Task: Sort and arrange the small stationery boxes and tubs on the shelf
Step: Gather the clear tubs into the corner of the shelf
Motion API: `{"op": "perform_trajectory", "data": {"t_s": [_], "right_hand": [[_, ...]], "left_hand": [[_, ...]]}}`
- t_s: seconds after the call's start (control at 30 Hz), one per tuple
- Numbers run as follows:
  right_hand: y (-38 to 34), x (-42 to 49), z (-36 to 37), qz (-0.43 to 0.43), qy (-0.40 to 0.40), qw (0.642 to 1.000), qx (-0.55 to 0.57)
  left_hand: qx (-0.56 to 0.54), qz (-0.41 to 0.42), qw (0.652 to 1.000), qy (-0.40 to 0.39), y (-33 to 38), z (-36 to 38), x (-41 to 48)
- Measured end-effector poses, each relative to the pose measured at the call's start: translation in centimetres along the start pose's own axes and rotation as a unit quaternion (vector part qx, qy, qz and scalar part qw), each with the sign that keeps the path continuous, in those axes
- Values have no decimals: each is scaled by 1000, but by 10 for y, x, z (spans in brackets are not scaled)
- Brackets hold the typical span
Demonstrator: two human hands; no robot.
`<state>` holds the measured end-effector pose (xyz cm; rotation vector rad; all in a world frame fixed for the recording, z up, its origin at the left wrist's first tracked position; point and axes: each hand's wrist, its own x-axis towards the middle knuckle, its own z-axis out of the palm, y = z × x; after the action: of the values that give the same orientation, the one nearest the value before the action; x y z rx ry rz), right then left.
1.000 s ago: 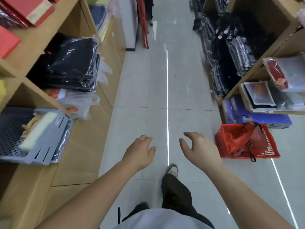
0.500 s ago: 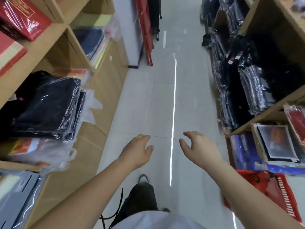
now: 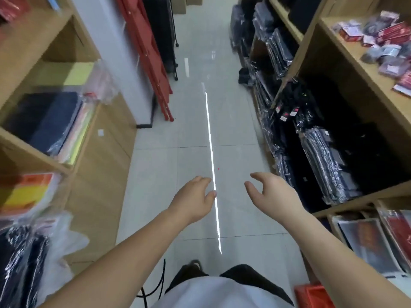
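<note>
View down a shop aisle from head height. Both forearms reach forward over the grey tiled floor in the lower middle of the frame. The left hand is seen from the back, its fingers loosely curled and grasping nothing; the right hand, just to its right and apart from it, has thumb and fingers loosely curved and likewise grasps nothing. A bright strip of reflected light runs along the floor between the two hands. The small stationery boxes, red, purple and grey and lying in a loose scatter, rest on the top board of the wooden shelf unit in the upper right corner of the frame, well apart from both hands. Below that board, dark folded goods in clear plastic wrap fill the compartments at right. At left stands a second wooden shelf unit; one compartment holds a stack of navy and yellow-green flat items, and blurred orange-and-yellow packets lie lower down at the left edge. Red folded frames lean against a pale pillar at upper centre, beside a black wheeled rack. The corner of a red plastic basket shows at the lower right edge. The person's white top, dark trousers and one shoe occupy the bottom centre.
</note>
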<state>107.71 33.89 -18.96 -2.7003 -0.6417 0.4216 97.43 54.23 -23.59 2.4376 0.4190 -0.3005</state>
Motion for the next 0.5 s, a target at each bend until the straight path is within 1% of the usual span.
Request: {"op": "perform_trajectory", "data": {"t_s": [0.2, 0.33, 0.5], "right_hand": [[41, 113, -40, 24, 26, 999, -16], [77, 204, -64, 3, 51, 997, -61], [110, 313, -112, -20, 64, 996, -58]], "left_hand": [[9, 38, 999, -18, 36, -22, 137], [23, 59, 998, 4, 68, -37, 237], [11, 56, 998, 29, 111, -70, 343]]}}
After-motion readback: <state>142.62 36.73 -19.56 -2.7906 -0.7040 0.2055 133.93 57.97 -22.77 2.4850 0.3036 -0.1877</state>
